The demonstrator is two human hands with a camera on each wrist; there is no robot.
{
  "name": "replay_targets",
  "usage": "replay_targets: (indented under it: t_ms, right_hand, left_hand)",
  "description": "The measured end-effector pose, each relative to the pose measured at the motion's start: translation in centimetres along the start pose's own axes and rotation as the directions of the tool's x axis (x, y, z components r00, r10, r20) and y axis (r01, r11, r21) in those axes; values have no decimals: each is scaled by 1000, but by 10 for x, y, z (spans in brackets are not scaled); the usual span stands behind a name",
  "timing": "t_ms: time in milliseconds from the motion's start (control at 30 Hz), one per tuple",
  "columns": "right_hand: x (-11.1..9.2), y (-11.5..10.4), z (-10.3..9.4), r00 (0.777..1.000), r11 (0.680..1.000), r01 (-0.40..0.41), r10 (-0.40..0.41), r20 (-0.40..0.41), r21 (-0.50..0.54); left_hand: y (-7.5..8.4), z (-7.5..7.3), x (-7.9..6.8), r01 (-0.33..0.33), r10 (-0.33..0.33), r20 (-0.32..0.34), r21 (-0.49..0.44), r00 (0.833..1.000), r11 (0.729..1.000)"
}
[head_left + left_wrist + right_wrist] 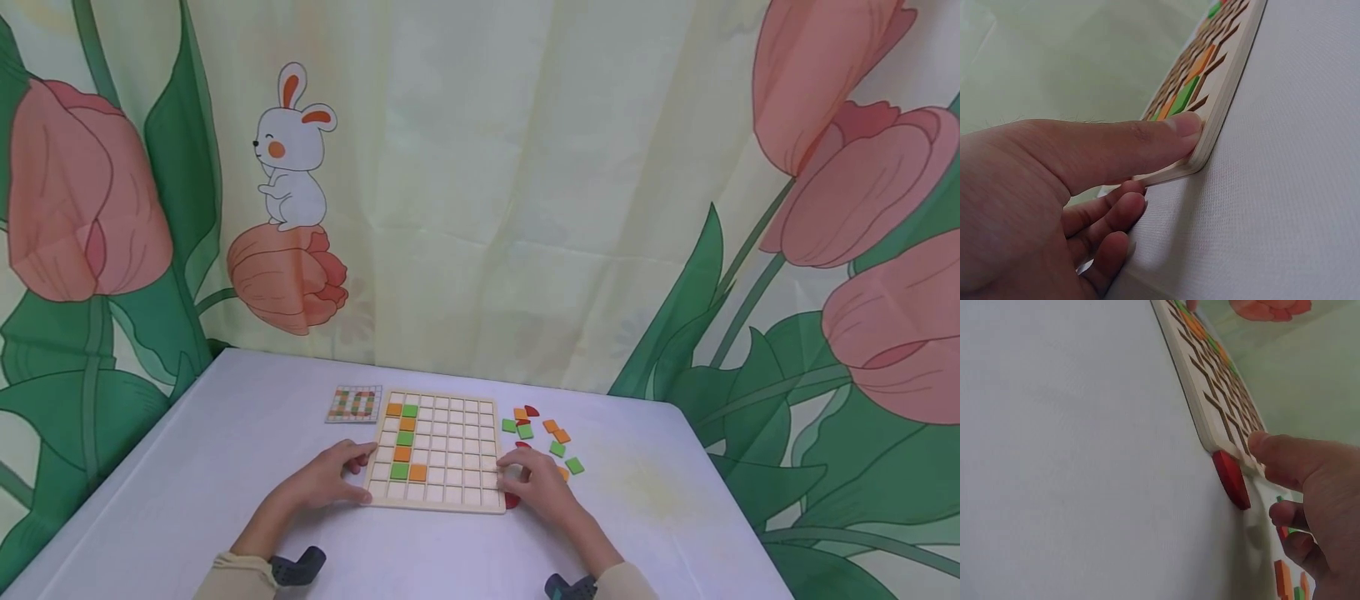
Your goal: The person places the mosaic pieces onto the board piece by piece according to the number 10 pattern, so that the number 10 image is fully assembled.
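Note:
A wooden grid board point(459, 444) lies flat on the table, with orange and green square tiles in cells near its left side. My left hand point(324, 477) touches the board's left edge, its thumb point(1172, 134) at the near left corner. The other fingers of that hand are bent loosely beside the board. At the right edge, my right hand point(542, 483) touches the frame with thumb and index finger; its remaining fingers are bent and hold nothing. Under that hand a red curved piece point(1231, 480) lies against the board's near right corner.
A small pattern card point(354, 404) lies left of the board. Right of it are loose green tiles point(574, 466), orange tiles point(562, 435) and red pieces point(532, 411), some partly hidden by my right hand. A printed curtain point(510, 208) hangs behind the white table point(660, 500).

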State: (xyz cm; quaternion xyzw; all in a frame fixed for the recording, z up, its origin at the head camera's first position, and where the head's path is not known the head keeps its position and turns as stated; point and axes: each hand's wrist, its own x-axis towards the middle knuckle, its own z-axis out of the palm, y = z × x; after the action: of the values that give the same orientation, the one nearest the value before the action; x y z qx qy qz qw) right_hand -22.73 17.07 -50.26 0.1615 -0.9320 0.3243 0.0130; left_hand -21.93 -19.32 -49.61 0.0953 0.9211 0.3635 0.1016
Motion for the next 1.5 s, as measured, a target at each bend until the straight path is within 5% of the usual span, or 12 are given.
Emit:
replay_targets:
  t_ms: [900,1500]
  right_hand:
    - [-18,41,-30,985,985,-149,141,-97,-88]
    - [-15,44,-28,980,979,-181,173,-98,-89]
  left_hand:
    - [2,-3,-1,-13,13,5,-3,1000,1000]
    - [-1,0,-1,-22,22,3,-12,1000,1000]
